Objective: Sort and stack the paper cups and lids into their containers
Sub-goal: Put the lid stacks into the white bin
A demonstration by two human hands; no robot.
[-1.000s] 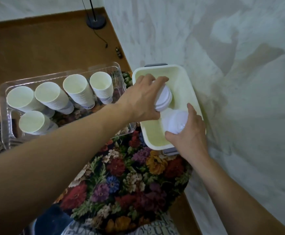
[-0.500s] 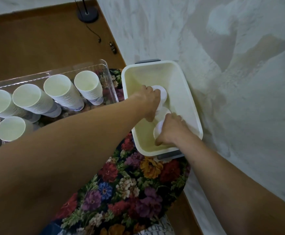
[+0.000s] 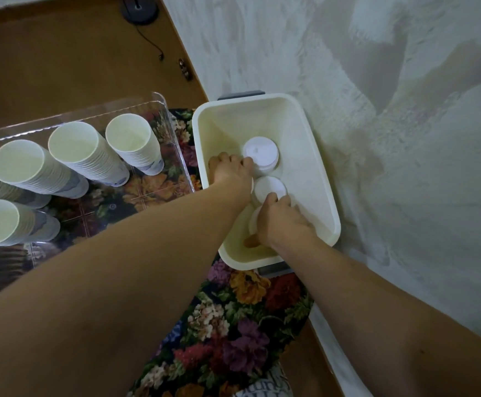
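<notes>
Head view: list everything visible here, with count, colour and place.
cup stacks: five visible, white, in the clear bin
clear bin: one, transparent, left
lid stacks: at least three, white, in the cream tub; one partly hidden
cream tub: one, cream with grey handles, centre right
floral cloth: one, multicoloured, under both containers
lamp base: one, black, on the brown floor, top
hands: left hand at the far lid stack; right hand gripping the near one

Floral-clothed table (image 3: pixel 242 316) under 1 clear tray (image 3: pixel 173 133) and 1 cream bin (image 3: pixel 316 173).
</notes>
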